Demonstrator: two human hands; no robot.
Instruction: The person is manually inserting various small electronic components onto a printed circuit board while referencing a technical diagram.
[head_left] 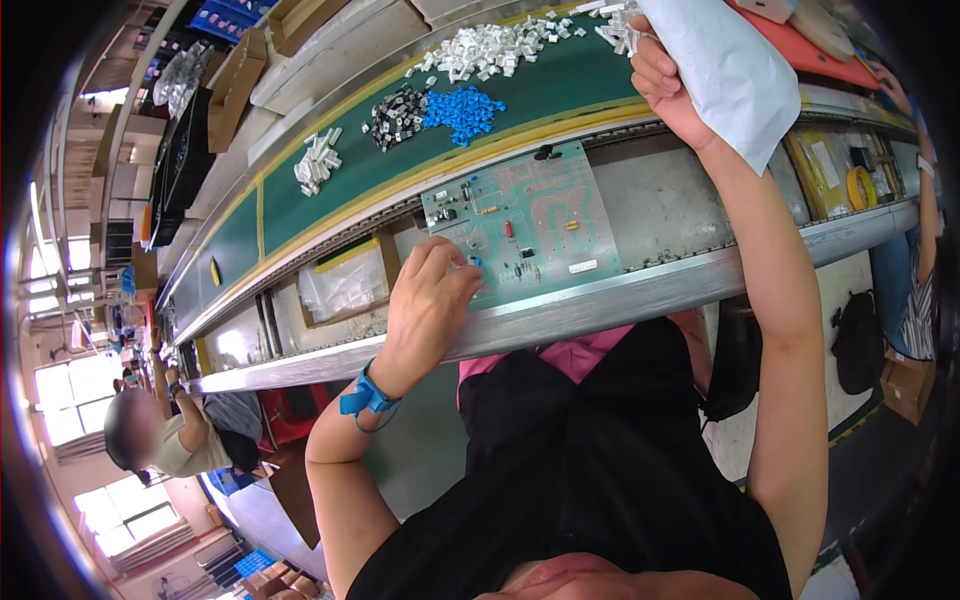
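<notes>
A green circuit board (555, 215) lies across the rails in front of me, with several small parts standing on it. My left hand (430, 300) is at the board's left edge, its fingers curled and pressed together over it. A small blue part (476, 261) shows by the fingertips; whatever they pinch is hidden. Up at the right, my right hand (668, 88) is closed on a white paper-like sheet or bag (735, 75), which hangs over the far side of the line. Its fingertips are close to loose white connectors (618, 35).
Beyond the board, a green belt (375, 180) carries piles of white connectors (490, 48), blue parts (464, 112) and black parts (398, 118). An open carton with plastic (345, 290) sits left of the board. A yellow tape roll (860, 187) lies right. Co-workers stand at both sides.
</notes>
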